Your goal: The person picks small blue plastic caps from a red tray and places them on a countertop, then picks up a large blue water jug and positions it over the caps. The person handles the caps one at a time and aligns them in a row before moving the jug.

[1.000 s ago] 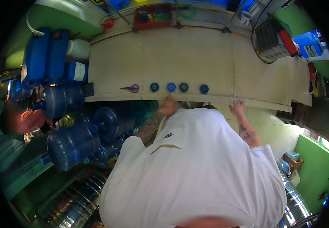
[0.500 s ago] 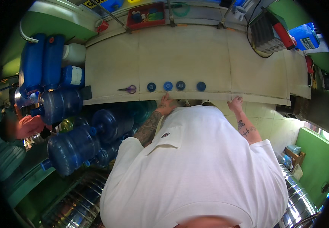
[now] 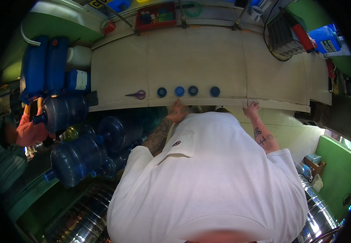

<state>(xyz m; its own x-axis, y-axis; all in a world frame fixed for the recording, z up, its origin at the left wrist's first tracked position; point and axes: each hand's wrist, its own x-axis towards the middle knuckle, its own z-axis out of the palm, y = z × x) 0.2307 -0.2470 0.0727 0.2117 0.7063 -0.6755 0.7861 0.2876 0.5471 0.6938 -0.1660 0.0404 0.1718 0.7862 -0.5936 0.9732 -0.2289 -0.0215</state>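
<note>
My left hand (image 3: pixel 178 111) rests at the counter's front edge, its fingers stretched out and holding nothing. The nearest thing to it is a bright blue bottle cap (image 3: pixel 179 91), just beyond the fingertips. Darker blue caps lie on either side in the same row: one cap (image 3: pixel 161 92) to the left, another cap (image 3: pixel 193 90) close on the right, and a third cap (image 3: pixel 214 91) farther right. Scissors with purple handles (image 3: pixel 139 94) lie left of the row, blades pointing left. Farther right, my right hand (image 3: pixel 251 109) touches the edge with loosely bent fingers, nothing in it.
Large blue water bottles (image 3: pixel 78 158) crowd the lower left. Blue jerrycans (image 3: pixel 56 67) stand at the counter's left end. At the back are a red tray (image 3: pixel 156 25) and a mug (image 3: pixel 255 14); a heat gun (image 3: pixel 301 36) lies at right. A co-worker (image 3: pixel 31 129) is at far left.
The co-worker at far left has raised both arms toward the blue containers. My hands, the caps and the scissors have stayed in place.
</note>
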